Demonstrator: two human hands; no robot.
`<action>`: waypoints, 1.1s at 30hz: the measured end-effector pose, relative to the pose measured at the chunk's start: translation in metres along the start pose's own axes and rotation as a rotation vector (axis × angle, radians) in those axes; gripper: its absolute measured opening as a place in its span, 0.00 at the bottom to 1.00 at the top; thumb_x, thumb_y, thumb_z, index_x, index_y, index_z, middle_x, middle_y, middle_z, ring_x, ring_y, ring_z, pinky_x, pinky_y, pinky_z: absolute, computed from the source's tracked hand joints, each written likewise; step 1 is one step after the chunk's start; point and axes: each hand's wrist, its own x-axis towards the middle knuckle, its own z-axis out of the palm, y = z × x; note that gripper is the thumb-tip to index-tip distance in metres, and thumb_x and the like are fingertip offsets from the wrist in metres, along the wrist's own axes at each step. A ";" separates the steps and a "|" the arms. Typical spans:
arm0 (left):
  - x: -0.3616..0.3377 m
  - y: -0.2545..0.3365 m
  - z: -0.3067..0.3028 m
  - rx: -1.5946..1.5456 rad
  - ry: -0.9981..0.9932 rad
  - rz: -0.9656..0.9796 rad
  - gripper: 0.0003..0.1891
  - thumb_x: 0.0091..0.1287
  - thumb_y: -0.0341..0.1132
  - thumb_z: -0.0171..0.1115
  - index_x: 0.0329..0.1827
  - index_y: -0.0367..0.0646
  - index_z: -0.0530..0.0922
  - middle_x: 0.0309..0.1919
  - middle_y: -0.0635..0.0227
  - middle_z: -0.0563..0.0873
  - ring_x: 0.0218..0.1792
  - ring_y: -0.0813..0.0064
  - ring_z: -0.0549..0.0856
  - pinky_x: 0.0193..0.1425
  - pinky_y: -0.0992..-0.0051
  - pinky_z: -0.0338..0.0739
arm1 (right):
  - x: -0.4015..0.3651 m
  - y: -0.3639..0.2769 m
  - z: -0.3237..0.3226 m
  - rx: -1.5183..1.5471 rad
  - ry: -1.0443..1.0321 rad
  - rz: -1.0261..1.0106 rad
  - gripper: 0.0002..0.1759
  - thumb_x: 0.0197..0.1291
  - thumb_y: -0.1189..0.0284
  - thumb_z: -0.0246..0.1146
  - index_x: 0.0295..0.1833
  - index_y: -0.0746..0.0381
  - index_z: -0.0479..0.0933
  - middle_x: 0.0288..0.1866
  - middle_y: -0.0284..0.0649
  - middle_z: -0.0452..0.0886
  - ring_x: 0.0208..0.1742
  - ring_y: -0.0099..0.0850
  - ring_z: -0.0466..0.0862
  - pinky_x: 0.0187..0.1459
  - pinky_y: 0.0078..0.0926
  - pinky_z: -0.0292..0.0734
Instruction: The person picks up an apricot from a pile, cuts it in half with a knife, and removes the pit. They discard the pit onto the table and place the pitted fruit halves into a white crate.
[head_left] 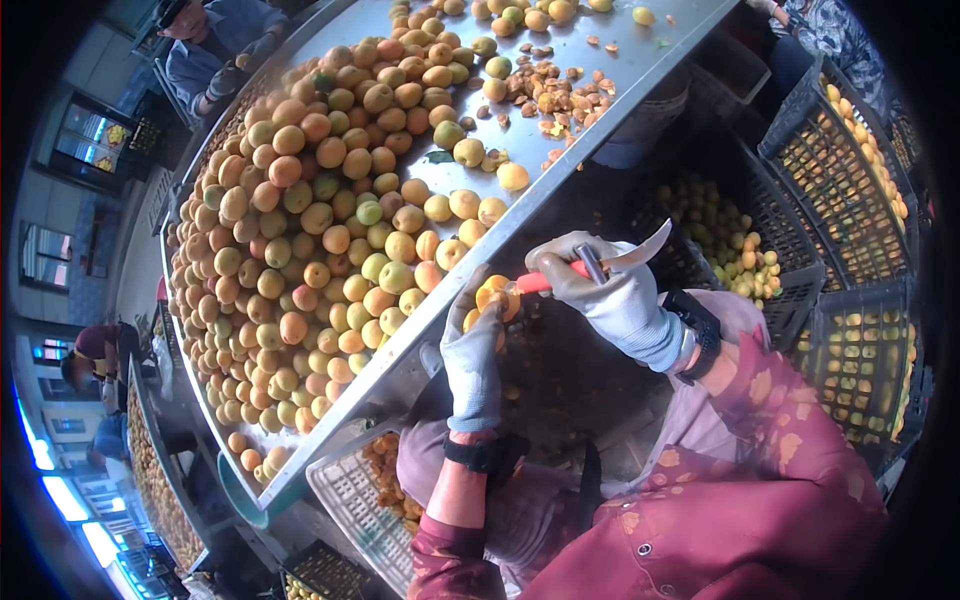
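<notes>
My left hand, in a pale glove, is closed around an apricot whose orange flesh is cut open. My right hand, gloved too, grips a red-handled tool that points left, its tip at the apricot's flesh. A curved knife blade juts up and right from the same hand, and a short dark metal rod shows by the knuckles. Both hands are just off the edge of a metal table, above my lap. Whole apricots lie heaped on that table.
Apricot pits lie scattered on the tabletop. A white basket with orange pieces stands below its edge. Black crates of fruit are stacked to the right. Another person works across the table; a patterned sleeve shows at upper right.
</notes>
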 end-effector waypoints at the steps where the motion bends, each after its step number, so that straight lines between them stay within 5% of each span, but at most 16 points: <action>1: 0.000 0.000 -0.001 0.015 0.010 -0.006 0.19 0.72 0.33 0.60 0.65 0.46 0.77 0.41 0.77 0.86 0.25 0.94 0.69 0.25 0.90 0.63 | 0.001 -0.003 -0.001 0.001 0.000 -0.001 0.11 0.56 0.78 0.69 0.45 0.60 0.80 0.41 0.37 0.83 0.41 0.32 0.86 0.42 0.23 0.80; 4: 0.000 -0.005 -0.003 0.023 -0.017 0.083 0.18 0.71 0.34 0.60 0.64 0.46 0.78 0.41 0.77 0.86 0.24 0.94 0.69 0.25 0.90 0.63 | 0.003 -0.017 -0.004 0.382 -0.065 0.327 0.07 0.56 0.80 0.66 0.40 0.61 0.79 0.42 0.37 0.86 0.43 0.30 0.87 0.45 0.21 0.81; 10: -0.002 -0.003 -0.005 0.087 -0.034 0.073 0.18 0.70 0.33 0.60 0.63 0.45 0.80 0.43 0.75 0.86 0.27 0.92 0.74 0.26 0.90 0.66 | 0.006 0.001 -0.002 0.048 -0.134 0.043 0.03 0.61 0.78 0.63 0.41 0.64 0.79 0.41 0.35 0.86 0.42 0.24 0.86 0.42 0.21 0.81; 11: -0.002 -0.003 -0.005 0.088 -0.037 0.073 0.18 0.70 0.33 0.60 0.63 0.45 0.80 0.43 0.75 0.86 0.27 0.92 0.74 0.26 0.90 0.66 | 0.009 0.003 -0.003 0.010 -0.276 0.286 0.12 0.55 0.74 0.68 0.45 0.58 0.79 0.38 0.30 0.81 0.40 0.31 0.85 0.41 0.24 0.82; 13: -0.001 -0.002 -0.006 -0.001 0.010 0.043 0.18 0.70 0.33 0.60 0.62 0.45 0.80 0.44 0.74 0.86 0.30 0.91 0.77 0.28 0.90 0.69 | 0.008 0.009 0.001 0.372 -0.126 0.316 0.12 0.53 0.75 0.69 0.43 0.54 0.78 0.39 0.27 0.80 0.40 0.27 0.84 0.56 0.44 0.79; 14: 0.000 -0.003 -0.010 0.041 0.004 0.042 0.18 0.70 0.33 0.60 0.62 0.46 0.80 0.45 0.73 0.86 0.32 0.90 0.80 0.30 0.89 0.72 | 0.007 0.011 0.003 0.371 -0.126 0.314 0.12 0.53 0.75 0.69 0.43 0.54 0.78 0.39 0.27 0.80 0.40 0.27 0.84 0.56 0.44 0.79; 16: -0.001 -0.002 -0.010 0.053 -0.009 0.050 0.18 0.70 0.33 0.61 0.62 0.46 0.80 0.45 0.73 0.86 0.33 0.89 0.80 0.30 0.89 0.73 | 0.005 0.015 0.007 0.344 -0.099 0.250 0.04 0.65 0.78 0.59 0.40 0.65 0.79 0.38 0.36 0.85 0.37 0.20 0.83 0.40 0.19 0.80; 17: -0.001 -0.002 -0.010 0.067 -0.027 0.055 0.18 0.70 0.33 0.61 0.62 0.45 0.80 0.46 0.73 0.86 0.34 0.89 0.80 0.31 0.88 0.73 | 0.003 0.017 0.007 0.344 -0.098 0.249 0.04 0.65 0.78 0.59 0.40 0.65 0.79 0.38 0.36 0.85 0.37 0.20 0.83 0.40 0.19 0.80; 19: -0.002 -0.004 -0.012 0.056 -0.045 0.062 0.18 0.69 0.33 0.60 0.62 0.45 0.80 0.46 0.73 0.86 0.35 0.89 0.81 0.31 0.88 0.73 | 0.000 0.022 0.007 -0.222 -0.200 -0.160 0.13 0.52 0.78 0.69 0.45 0.57 0.78 0.41 0.30 0.80 0.41 0.30 0.85 0.55 0.41 0.80; 20: -0.002 -0.004 -0.013 0.049 -0.062 0.066 0.18 0.69 0.33 0.60 0.62 0.45 0.80 0.46 0.73 0.86 0.36 0.88 0.81 0.32 0.88 0.74 | -0.001 0.022 0.010 0.298 -0.181 0.201 0.10 0.56 0.79 0.66 0.44 0.60 0.79 0.40 0.33 0.80 0.41 0.32 0.85 0.43 0.19 0.82; 21: -0.002 -0.001 -0.013 0.051 -0.066 0.066 0.18 0.69 0.33 0.60 0.62 0.45 0.80 0.46 0.73 0.86 0.36 0.88 0.81 0.32 0.88 0.74 | 0.011 0.016 0.007 0.565 -0.199 0.558 0.07 0.60 0.79 0.63 0.43 0.59 0.80 0.39 0.34 0.80 0.41 0.28 0.85 0.46 0.23 0.82; 24: -0.002 0.005 -0.014 -0.015 -0.089 0.055 0.17 0.70 0.35 0.60 0.61 0.44 0.80 0.47 0.73 0.86 0.39 0.87 0.82 0.32 0.87 0.75 | 0.007 0.025 0.011 0.413 -0.173 0.466 0.06 0.63 0.80 0.61 0.43 0.60 0.80 0.40 0.35 0.81 0.41 0.24 0.84 0.44 0.22 0.82; 27: -0.003 0.003 -0.017 0.044 -0.051 0.047 0.18 0.70 0.36 0.61 0.62 0.44 0.80 0.47 0.72 0.86 0.39 0.86 0.83 0.33 0.87 0.75 | 0.002 0.018 0.018 0.777 -0.058 0.508 0.05 0.64 0.79 0.61 0.43 0.62 0.81 0.41 0.34 0.81 0.42 0.24 0.85 0.42 0.21 0.82; 30: -0.005 0.007 -0.016 -0.051 -0.069 0.037 0.19 0.70 0.36 0.61 0.63 0.44 0.79 0.47 0.72 0.86 0.39 0.85 0.83 0.33 0.87 0.75 | 0.011 0.012 0.014 0.857 -0.050 0.804 0.07 0.64 0.72 0.62 0.42 0.65 0.81 0.40 0.38 0.83 0.37 0.28 0.86 0.38 0.22 0.83; 33: -0.005 0.008 -0.020 -0.043 -0.097 0.044 0.20 0.71 0.37 0.60 0.64 0.43 0.78 0.48 0.71 0.86 0.40 0.85 0.83 0.34 0.87 0.75 | 0.013 0.013 0.012 1.027 -0.009 0.894 0.12 0.64 0.68 0.62 0.41 0.67 0.80 0.37 0.42 0.84 0.35 0.29 0.86 0.35 0.23 0.84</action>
